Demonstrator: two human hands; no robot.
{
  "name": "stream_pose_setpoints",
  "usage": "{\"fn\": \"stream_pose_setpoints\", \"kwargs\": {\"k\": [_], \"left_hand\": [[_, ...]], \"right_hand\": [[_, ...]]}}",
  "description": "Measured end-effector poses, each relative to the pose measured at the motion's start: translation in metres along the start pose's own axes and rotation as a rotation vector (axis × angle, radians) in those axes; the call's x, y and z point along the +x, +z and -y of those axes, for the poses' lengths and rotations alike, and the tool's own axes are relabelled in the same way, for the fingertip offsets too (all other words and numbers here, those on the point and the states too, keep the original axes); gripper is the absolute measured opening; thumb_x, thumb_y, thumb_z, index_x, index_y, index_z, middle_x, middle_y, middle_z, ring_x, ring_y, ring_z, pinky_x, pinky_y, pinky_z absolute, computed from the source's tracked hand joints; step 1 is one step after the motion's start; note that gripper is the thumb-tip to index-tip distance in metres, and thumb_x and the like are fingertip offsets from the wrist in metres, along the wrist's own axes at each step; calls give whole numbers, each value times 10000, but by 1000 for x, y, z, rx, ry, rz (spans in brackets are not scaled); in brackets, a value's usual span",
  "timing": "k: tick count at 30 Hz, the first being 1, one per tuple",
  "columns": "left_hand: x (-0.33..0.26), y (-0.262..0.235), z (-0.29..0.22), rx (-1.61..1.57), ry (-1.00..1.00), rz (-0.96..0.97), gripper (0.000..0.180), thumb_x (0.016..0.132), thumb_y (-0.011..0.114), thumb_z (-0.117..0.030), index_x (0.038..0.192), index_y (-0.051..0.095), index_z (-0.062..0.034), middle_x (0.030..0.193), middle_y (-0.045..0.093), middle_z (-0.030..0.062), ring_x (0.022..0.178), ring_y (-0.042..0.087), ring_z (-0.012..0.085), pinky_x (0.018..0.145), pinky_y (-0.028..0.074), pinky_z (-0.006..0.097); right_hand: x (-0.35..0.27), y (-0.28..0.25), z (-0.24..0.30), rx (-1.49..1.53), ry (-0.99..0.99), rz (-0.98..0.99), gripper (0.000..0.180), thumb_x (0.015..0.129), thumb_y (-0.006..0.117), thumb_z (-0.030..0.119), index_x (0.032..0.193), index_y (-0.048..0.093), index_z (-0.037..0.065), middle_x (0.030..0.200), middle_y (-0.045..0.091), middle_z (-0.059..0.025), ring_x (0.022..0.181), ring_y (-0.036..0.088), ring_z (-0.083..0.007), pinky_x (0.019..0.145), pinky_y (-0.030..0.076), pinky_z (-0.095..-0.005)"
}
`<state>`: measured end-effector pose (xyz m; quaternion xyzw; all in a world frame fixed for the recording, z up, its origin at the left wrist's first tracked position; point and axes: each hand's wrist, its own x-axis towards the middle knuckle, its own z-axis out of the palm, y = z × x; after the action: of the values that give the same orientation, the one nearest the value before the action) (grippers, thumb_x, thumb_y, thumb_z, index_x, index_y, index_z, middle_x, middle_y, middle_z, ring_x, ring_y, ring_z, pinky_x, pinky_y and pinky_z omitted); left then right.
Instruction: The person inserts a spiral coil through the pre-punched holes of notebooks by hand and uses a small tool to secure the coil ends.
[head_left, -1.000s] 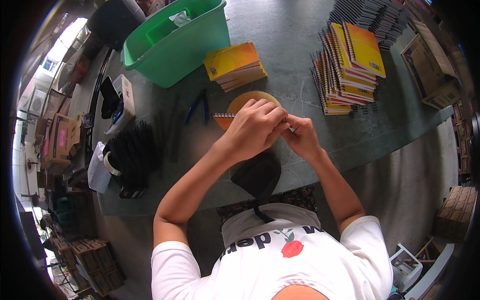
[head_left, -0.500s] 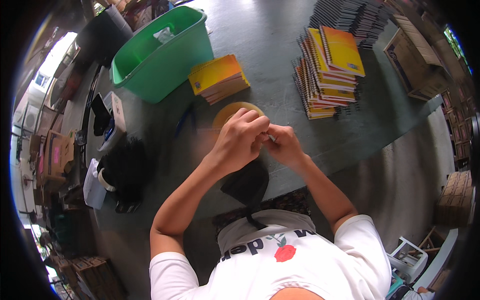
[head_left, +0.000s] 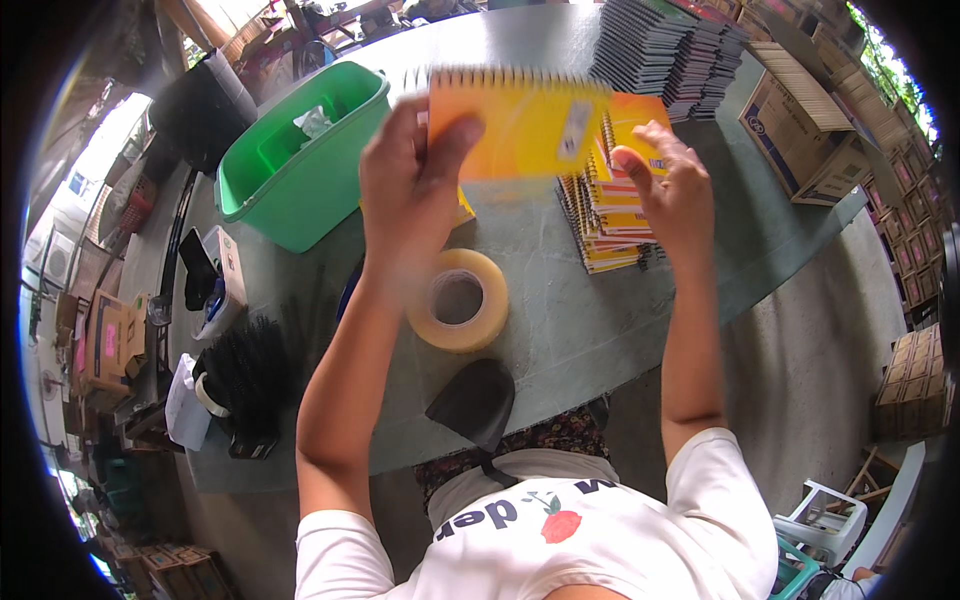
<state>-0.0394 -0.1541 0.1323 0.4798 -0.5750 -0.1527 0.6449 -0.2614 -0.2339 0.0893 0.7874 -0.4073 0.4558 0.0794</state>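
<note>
Tape roll (head_left: 495, 305): centre of the clock, lying flat on the surface (head_left: 560, 310).
Left hand (head_left: 412, 175): 11 o'clock, fingers closed on the spiral notebook, thumb across its cover.
Spiral notebook (head_left: 520, 125): 1 o'clock, yellow-orange, lifted, wire edge away from the person.
Right hand (head_left: 675, 185): 2 o'clock, fingers parted and holding nothing; contact with the notebook stack (head_left: 612, 225) behind cannot be told.
Green bin (head_left: 310, 205): between 10 and 11 o'clock.
Dark stacks (head_left: 655, 70): 1 o'clock, farthest.

Notebook stack (head_left: 608, 220) right of tape roll (head_left: 494, 305)
</note>
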Motion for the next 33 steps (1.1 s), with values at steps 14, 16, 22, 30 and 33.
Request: {"fn": "stream_pose_setpoints", "kwargs": {"k": [14, 16, 22, 30, 33], "left_hand": [[-5, 118, 55, 590, 581, 223, 333, 919, 552, -212, 1159, 601, 14, 1199, 599, 210, 1154, 549, 357, 1013, 409, 448], [1, 74, 70, 564, 533, 200, 332, 905, 574, -188, 1167, 599, 14, 1210, 593, 212, 1175, 533, 363, 1023, 399, 446], [-56, -67, 171, 1371, 264, 180, 329, 826, 578, -56, 1146, 598, 18, 1152, 628, 192, 1117, 583, 319, 968, 453, 394], [-116, -42, 93, 35, -261, 128, 276, 866, 485, 100, 1115, 568, 15, 989, 629, 84, 946, 597, 147, 823, 464, 256], [-147, -24, 76, -438, -443, 71, 201, 935, 482, 25, 1111, 575, 1, 934, 595, 23, 902, 532, 73, 784, 446, 234]], "right_hand": [[-44, -66, 37, 725, 90, -172, 145, 913, 536, 119, 905, 636, 15, 946, 647, -120, 877, 625, -239, 789, 497, -348], [-54, -92, 71, 1194, -349, -56, 123, 825, 584, 67, 856, 681, -1, 910, 673, -150, 805, 658, -252, 764, 521, -382], [-45, -109, 112, 1666, -608, 237, 115, 819, 647, 12, 901, 716, 52, 937, 699, -105, 847, 679, -220, 727, 511, -328], [-63, 54, 95, 1209, 502, 47, 471, 872, 665, 137, 1277, 501, -37, 1283, 545, -181, 1106, 585, -225, 921, 465, -349], [-93, 98, 76, 1584, 781, 303, 344, 907, 637, 153, 1177, 577, -51, 1129, 641, -128, 981, 633, -192, 831, 492, -312]]}}
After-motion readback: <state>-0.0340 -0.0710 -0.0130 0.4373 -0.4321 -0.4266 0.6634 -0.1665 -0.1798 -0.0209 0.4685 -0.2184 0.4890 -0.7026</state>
